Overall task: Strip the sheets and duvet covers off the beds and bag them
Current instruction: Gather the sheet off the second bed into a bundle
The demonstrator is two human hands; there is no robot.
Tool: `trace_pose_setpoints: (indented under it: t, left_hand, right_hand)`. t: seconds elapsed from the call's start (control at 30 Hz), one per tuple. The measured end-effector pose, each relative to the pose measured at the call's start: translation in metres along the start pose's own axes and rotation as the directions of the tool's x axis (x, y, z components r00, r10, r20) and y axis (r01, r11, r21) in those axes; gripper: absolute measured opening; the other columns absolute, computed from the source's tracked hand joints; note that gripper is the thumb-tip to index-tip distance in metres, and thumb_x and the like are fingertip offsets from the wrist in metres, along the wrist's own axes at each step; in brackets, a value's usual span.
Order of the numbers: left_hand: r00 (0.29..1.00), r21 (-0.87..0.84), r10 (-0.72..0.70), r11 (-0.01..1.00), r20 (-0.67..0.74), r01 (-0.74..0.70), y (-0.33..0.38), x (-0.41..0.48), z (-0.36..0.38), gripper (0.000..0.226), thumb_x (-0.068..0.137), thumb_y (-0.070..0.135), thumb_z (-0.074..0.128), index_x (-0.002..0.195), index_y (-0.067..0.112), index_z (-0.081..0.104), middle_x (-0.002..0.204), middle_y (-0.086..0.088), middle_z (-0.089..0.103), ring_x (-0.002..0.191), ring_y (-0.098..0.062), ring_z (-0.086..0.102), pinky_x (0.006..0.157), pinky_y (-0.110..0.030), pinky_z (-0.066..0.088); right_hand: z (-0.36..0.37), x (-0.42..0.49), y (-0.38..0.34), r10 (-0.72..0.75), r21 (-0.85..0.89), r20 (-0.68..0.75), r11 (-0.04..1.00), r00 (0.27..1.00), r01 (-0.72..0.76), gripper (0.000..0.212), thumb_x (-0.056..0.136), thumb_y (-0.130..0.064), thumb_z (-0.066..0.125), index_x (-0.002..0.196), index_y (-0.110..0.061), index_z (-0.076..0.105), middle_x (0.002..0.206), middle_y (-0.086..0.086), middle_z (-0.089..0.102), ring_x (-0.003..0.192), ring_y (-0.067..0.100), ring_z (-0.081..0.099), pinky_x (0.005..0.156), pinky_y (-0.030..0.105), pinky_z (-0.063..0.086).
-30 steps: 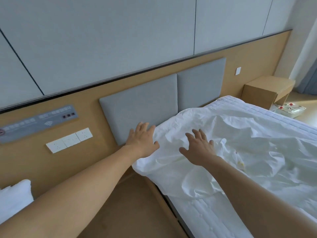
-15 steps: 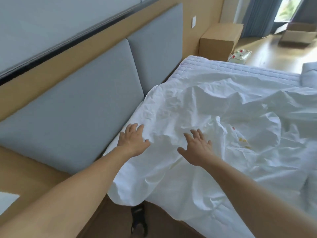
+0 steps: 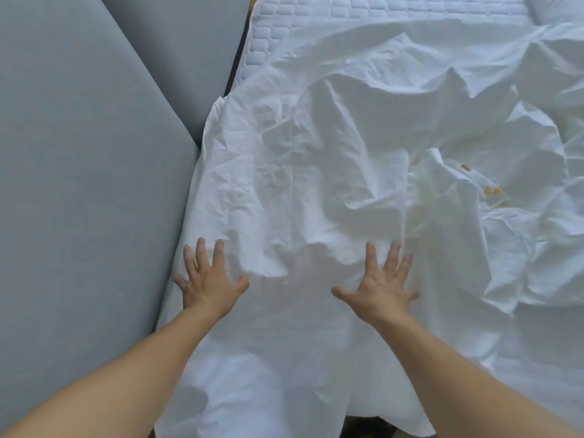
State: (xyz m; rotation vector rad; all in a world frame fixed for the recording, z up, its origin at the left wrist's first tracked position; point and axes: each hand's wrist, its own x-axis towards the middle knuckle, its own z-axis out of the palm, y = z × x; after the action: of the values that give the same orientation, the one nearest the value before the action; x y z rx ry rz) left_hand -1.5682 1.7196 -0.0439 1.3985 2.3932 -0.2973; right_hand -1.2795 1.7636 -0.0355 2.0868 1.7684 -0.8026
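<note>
Left hand (image 3: 210,279): wide open, fingers spread and straight, palm down over the sheet right at the head edge of the bed, just beside the grey padding. Holding nothing. Can't really tell if it's pressing down or only just over the cloth.
Right hand (image 3: 380,286): same deal, splayed flat, palm down, nothing gripped, further in from the head edge. The two hands are well apart with bare sheet between them.
Sheet (image 3: 316,159): white, super crumpled, lying loose on top of the bed. It's bunched into folds toward the right side, and its near part hangs over the near edge of the bed.
Marks (image 3: 491,189): a few little yellow and red spots on one of the bunched-up folds, right of the right hand.
Mattress (image 3: 316,7): the quilted top shows uncovered along the far edge, up by the far head corner.
Headboard (image 3: 79,159): two grey padded panels side by side, running along the left of the bed; the sheet's edge touches them.
Floor (image 3: 363,426): just a dark sliver under the hanging sheet.
</note>
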Motion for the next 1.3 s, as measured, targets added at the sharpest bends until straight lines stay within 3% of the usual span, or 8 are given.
trace_pose_setpoints:
  t: [0.2, 0.4, 0.57, 0.63, 0.73, 0.83, 1.07, 1.3]
  left_hand:
    - [0.990, -0.069, -0.135, 0.988, 0.045, 0.138, -0.006, 0.034, 0.039, 0.130, 0.061, 0.091, 0.054, 0.151, 0.039, -0.025, 0.159, -0.004, -0.035, 0.149, -0.035, -0.024, 0.110, -0.070, 0.016]
    - [0.958, -0.223, -0.285, 0.932, 0.035, 0.286, 0.003, 0.042, 0.048, 0.134, 0.065, 0.074, 0.074, 0.154, 0.031, -0.016, 0.161, -0.018, 0.004, 0.135, -0.043, 0.034, 0.100, -0.051, 0.041]
    - [0.967, -0.262, -0.239, 0.931, 0.085, 0.253, 0.022, 0.027, 0.041, 0.066, 0.091, 0.038, 0.062, 0.145, 0.015, 0.032, 0.125, -0.012, 0.061, 0.100, -0.035, 0.061, 0.074, -0.036, 0.044]
    - [0.966, -0.215, -0.201, 0.948, 0.160, 0.233, 0.030, 0.019, 0.038, 0.031, 0.094, 0.029, 0.055, 0.121, 0.013, 0.055, 0.113, -0.011, 0.066, 0.095, -0.034, 0.061, 0.075, -0.034, 0.046]
    - [0.960, -0.190, -0.181, 0.956, 0.213, 0.223, 0.037, 0.009, 0.031, 0.026, 0.095, 0.031, 0.053, 0.111, 0.013, 0.063, 0.112, -0.011, 0.067, 0.101, -0.034, 0.062, 0.080, -0.034, 0.049]
    - [0.967, -0.178, -0.212, 0.955, 0.145, 0.236, 0.037, 0.002, 0.024, 0.044, 0.087, 0.043, 0.061, 0.122, 0.016, 0.060, 0.129, -0.013, 0.055, 0.119, -0.035, 0.049, 0.095, -0.041, 0.045]
    - [0.930, -0.108, -0.363, 0.924, 0.061, 0.367, -0.003, 0.016, 0.032, 0.126, 0.069, 0.070, 0.071, 0.158, 0.021, -0.004, 0.165, -0.014, -0.012, 0.151, -0.035, -0.011, 0.118, -0.057, 0.013]
    - [0.923, -0.159, -0.371, 0.909, 0.108, 0.384, -0.010, 0.033, 0.038, 0.137, 0.063, 0.073, 0.073, 0.157, 0.014, -0.006, 0.158, -0.020, 0.025, 0.143, -0.038, 0.027, 0.110, -0.055, 0.026]
  right_hand:
    - [0.039, 0.027, 0.007, 0.152, 0.157, -0.015, 0.976, 0.988, -0.147, 0.137, 0.062, -0.074, 0.076, 0.147, -0.048, -0.029, 0.149, 0.005, -0.050, 0.148, 0.039, -0.023, 0.103, 0.072, 0.029]
    - [0.057, 0.036, 0.001, 0.193, 0.203, -0.131, 0.965, 0.972, -0.164, 0.128, 0.070, -0.057, 0.080, 0.155, -0.033, -0.013, 0.146, 0.023, 0.018, 0.131, 0.038, 0.022, 0.099, 0.051, 0.041]
    - [0.049, 0.032, -0.001, 0.206, 0.396, -0.077, 0.904, 0.976, -0.159, 0.076, 0.091, -0.014, 0.059, 0.155, -0.012, 0.018, 0.121, 0.023, 0.059, 0.110, 0.040, 0.058, 0.085, 0.038, 0.044]
    - [0.038, 0.032, 0.003, 0.175, 0.385, -0.011, 0.909, 0.984, -0.158, 0.047, 0.089, -0.009, 0.054, 0.135, -0.006, 0.043, 0.113, 0.021, 0.064, 0.105, 0.039, 0.062, 0.078, 0.033, 0.043]
    - [0.017, 0.029, 0.015, 0.077, 0.314, 0.045, 0.945, 0.996, -0.087, 0.011, 0.089, -0.015, 0.057, 0.097, -0.008, 0.054, 0.104, 0.017, 0.065, 0.089, 0.034, 0.059, 0.070, 0.029, 0.037]
    - [0.002, 0.023, 0.034, 0.051, 0.303, 0.060, 0.951, 0.997, -0.066, 0.012, 0.088, -0.022, 0.058, 0.086, -0.012, 0.051, 0.085, 0.010, 0.058, 0.073, 0.027, 0.048, 0.065, 0.028, 0.035]
    - [0.026, 0.018, 0.069, 0.076, 0.315, -0.004, 0.946, 0.997, -0.071, 0.014, 0.088, -0.027, 0.056, 0.090, -0.014, 0.058, 0.086, 0.007, 0.059, 0.080, 0.031, 0.057, 0.065, 0.031, 0.036]
    - [0.060, 0.023, 0.045, 0.109, 0.335, -0.073, 0.939, 0.991, -0.078, 0.012, 0.090, -0.023, 0.053, 0.092, -0.013, 0.046, 0.095, 0.014, 0.060, 0.095, 0.036, 0.060, 0.070, 0.034, 0.034]
